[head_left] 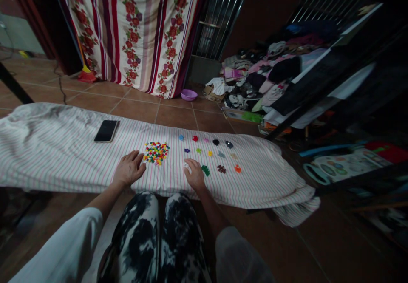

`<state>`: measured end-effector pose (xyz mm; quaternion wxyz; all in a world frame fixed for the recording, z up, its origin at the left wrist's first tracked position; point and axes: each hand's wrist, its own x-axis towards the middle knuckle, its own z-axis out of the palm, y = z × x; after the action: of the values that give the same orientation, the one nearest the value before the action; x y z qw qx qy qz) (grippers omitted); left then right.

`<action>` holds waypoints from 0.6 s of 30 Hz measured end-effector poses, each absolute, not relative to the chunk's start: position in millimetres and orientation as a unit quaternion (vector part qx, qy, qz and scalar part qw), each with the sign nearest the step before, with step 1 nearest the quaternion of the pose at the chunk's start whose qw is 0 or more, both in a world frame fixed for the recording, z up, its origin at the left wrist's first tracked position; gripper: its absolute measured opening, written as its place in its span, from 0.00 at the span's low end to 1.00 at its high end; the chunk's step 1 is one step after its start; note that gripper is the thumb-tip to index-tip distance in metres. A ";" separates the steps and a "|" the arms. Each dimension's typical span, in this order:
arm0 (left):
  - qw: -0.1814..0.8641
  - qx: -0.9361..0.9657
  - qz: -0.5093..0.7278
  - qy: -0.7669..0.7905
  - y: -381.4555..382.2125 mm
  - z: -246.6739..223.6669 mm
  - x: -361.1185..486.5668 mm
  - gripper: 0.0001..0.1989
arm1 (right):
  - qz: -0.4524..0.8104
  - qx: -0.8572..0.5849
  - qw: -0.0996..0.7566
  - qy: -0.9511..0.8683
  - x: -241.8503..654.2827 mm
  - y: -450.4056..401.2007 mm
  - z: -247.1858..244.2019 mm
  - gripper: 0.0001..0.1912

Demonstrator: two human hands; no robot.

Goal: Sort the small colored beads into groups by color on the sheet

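My left hand (pixel 129 169) lies palm down on the striped cloth, fingers apart and holding nothing, beside a pile of small multicoloured beads (pixel 156 153). To the right of the pile, my right hand (pixel 195 176) has its thumb and index finger curled toward each other around a small whitish spot, too small to make out. Several small flower-like clusters are laid out in rows, among them a green one (pixel 205 170) beside my right hand, a brown one (pixel 221 169), an orange one (pixel 237 168), a red one (pixel 195 138) and a black one (pixel 216 142).
A dark-screened phone (pixel 106 131) lies on the cloth (pixel 63 147) at the left. Beyond the bench are a floral curtain (pixel 130 32), a purple basin (pixel 189 94) and heaped clothes (pixel 255 74). A colourful patterned item (pixel 344 164) stands at the right.
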<state>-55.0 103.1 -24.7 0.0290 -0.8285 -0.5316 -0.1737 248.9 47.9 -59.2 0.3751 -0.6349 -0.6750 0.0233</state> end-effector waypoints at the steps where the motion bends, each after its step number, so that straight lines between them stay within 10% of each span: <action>1: 0.029 -0.828 -0.177 -0.531 102.9 -24.6 -54.9 0.23 | 0.031 -0.635 0.375 -0.674 249.1 48.0 -58.9 0.18; 18: 0.022 -0.831 -0.178 -0.526 102.7 -23.2 -54.6 0.23 | 0.076 -0.650 0.395 -0.645 246.6 52.4 -56.8 0.13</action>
<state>-54.6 102.7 -23.2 0.0225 -0.8312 -0.5263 -0.1778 246.6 52.4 -56.8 0.3947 -0.6502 -0.6447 0.0761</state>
